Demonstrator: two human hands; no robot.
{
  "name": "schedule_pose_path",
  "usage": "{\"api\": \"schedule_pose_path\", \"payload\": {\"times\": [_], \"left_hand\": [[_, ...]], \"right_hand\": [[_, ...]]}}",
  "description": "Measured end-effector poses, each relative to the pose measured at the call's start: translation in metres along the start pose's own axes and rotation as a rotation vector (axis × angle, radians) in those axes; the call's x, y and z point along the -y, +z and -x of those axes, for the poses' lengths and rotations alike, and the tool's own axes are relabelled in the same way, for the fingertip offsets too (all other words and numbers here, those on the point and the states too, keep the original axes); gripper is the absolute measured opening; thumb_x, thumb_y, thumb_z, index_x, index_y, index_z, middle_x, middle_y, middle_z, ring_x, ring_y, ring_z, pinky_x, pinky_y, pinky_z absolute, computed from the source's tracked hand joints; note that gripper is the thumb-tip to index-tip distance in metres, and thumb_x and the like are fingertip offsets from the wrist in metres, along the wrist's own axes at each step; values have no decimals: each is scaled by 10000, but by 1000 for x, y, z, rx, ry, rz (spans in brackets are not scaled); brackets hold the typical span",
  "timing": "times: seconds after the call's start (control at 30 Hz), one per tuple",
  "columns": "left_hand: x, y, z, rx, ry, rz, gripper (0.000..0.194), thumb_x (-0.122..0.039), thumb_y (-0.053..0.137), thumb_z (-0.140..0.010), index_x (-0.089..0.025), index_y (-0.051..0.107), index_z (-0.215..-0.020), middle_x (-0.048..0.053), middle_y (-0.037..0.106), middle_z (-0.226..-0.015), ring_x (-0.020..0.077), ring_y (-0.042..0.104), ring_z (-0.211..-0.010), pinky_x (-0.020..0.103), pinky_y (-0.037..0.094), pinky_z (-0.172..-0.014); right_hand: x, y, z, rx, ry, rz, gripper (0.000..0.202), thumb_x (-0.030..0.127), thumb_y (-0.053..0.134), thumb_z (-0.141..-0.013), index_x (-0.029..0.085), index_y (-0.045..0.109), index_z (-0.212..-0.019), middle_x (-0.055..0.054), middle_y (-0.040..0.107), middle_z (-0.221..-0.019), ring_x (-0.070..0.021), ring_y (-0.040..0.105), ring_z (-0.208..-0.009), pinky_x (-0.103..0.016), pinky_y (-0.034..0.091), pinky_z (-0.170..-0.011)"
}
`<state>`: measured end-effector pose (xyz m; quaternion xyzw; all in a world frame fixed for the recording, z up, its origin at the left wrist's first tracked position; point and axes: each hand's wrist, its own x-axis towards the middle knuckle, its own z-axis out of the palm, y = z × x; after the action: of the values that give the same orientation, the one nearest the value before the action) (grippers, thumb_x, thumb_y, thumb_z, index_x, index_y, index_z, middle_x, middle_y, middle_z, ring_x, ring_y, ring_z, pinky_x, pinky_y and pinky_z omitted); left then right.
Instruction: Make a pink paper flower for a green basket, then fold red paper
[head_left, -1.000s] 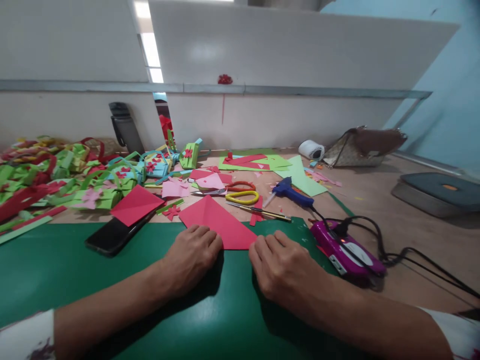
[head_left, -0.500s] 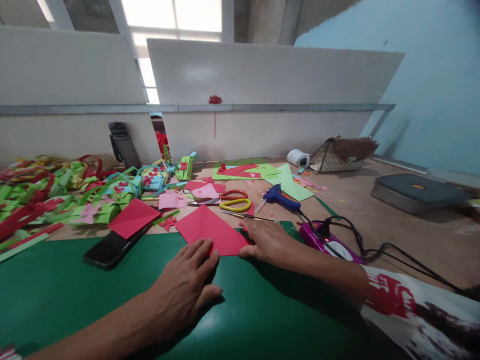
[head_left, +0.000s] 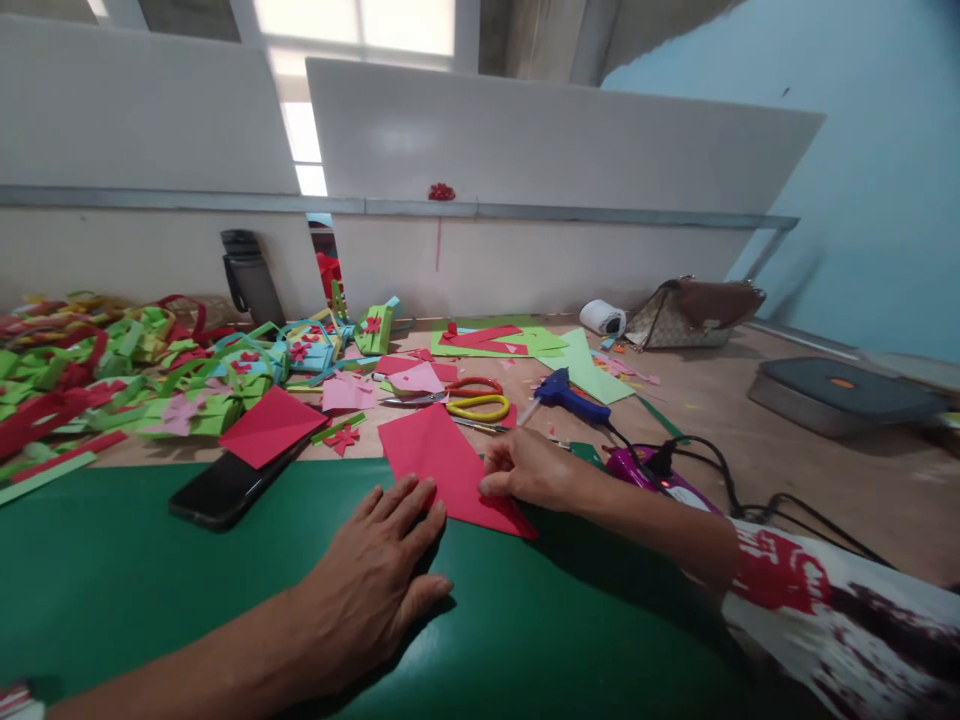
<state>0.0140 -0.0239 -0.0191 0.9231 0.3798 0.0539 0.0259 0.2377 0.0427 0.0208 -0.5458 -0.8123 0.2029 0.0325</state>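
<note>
A folded sheet of red paper (head_left: 435, 445) lies turned at an angle on the edge of the green mat (head_left: 540, 620). My left hand (head_left: 375, 575) rests flat and open, its fingertips on the paper's lower left side and its thumb spread on the mat. With closed fingers, my right hand (head_left: 532, 470) pinches the paper's right edge; the fingertips hide part of that edge. Scissors (head_left: 478, 408) with a yellow and a red handle lie just beyond the paper. Another red paper square (head_left: 271, 428) sits partly over a black phone (head_left: 225, 490) to the left.
Beyond my right hand is a blue glue gun (head_left: 574, 400), near a purple power strip (head_left: 667, 478) with black cords. Small green paper bags (head_left: 187, 412) pile up at left. A bottle (head_left: 251, 280), handbag (head_left: 697, 315) and lidded container (head_left: 844, 395) stand farther back.
The red paper has turned, its right corner now pointing toward me. My right hand has drawn its fingers into a pinch on the edge. My left hand stays nearly in place.
</note>
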Motion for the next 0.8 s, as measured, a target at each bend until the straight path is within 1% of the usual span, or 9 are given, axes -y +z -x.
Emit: {"api": "schedule_pose_path", "payload": {"times": [0.07,0.2,0.3,0.37,0.43,0.57,0.63,0.7,0.8], "left_hand": [[-1,-1,0,-9,7,-5,531,-472,387,-944,-157,456,-1366,165,415,-1449,369,374,-1323,584,390,-1001],[-4,-7,-4,-49,-15,38,384,-404,482,-915,-162,570,-1200,135,557,-1306,328,496,-1182,531,395,-992],[-5,-10,-8,-49,-17,61,337,-396,490,-914,-168,571,-1149,119,593,-1220,313,506,-1128,535,382,-975],[-5,-11,-11,-30,-9,62,317,-387,489,-919,-173,556,-1143,107,603,-1170,299,508,-1094,522,382,-959],[-4,-10,-14,-14,-2,54,296,-386,489,-923,-180,548,-1126,93,610,-1117,280,513,-1047,500,386,-941],[-1,-6,-19,-17,-2,20,278,-392,518,-907,-189,556,-1093,85,612,-1060,264,515,-970,456,411,-887],[2,-4,-20,-47,1,12,273,-368,537,-894,-184,565,-1093,92,617,-1056,272,519,-958,448,422,-862],[3,-5,-19,-120,0,47,242,-320,518,-896,-169,589,-1071,107,629,-1044,278,532,-946,449,429,-845],[-5,-13,-14,-288,-78,336,268,-317,437,-915,-155,649,-890,106,653,-903,238,568,-839,385,452,-776]], "right_hand": [[3,-3,3,-41,-58,77,195,315,616,-801,133,677,-832,-9,673,-715,-121,579,-636,-210,341,-501],[15,-3,25,-44,-179,303,197,324,637,-827,140,686,-779,-37,685,-737,-156,603,-670,-244,361,-537],[25,9,50,-55,-249,520,84,171,628,-824,123,687,-860,-109,692,-857,-225,624,-769,-284,381,-544],[31,19,62,-66,-269,654,139,12,609,-752,92,684,-837,-131,677,-809,-249,621,-718,-293,359,-486],[33,28,68,-89,-274,760,189,-71,574,-693,74,672,-766,-124,653,-712,-243,605,-630,-284,325,-435],[31,35,64,-177,-291,893,216,-97,518,-676,88,630,-680,-101,616,-610,-213,576,-543,-276,313,-423],[26,35,60,-228,-303,933,215,-84,500,-682,97,615,-674,-98,612,-605,-213,574,-540,-285,313,-435],[21,34,57,-282,-313,960,210,-62,483,-700,108,604,-679,-97,611,-611,-217,572,-538,-297,301,-444],[17,27,56,-366,-302,983,219,-40,444,-728,126,583,-699,-95,601,-623,-224,563,-541,-311,274,-459]]}}
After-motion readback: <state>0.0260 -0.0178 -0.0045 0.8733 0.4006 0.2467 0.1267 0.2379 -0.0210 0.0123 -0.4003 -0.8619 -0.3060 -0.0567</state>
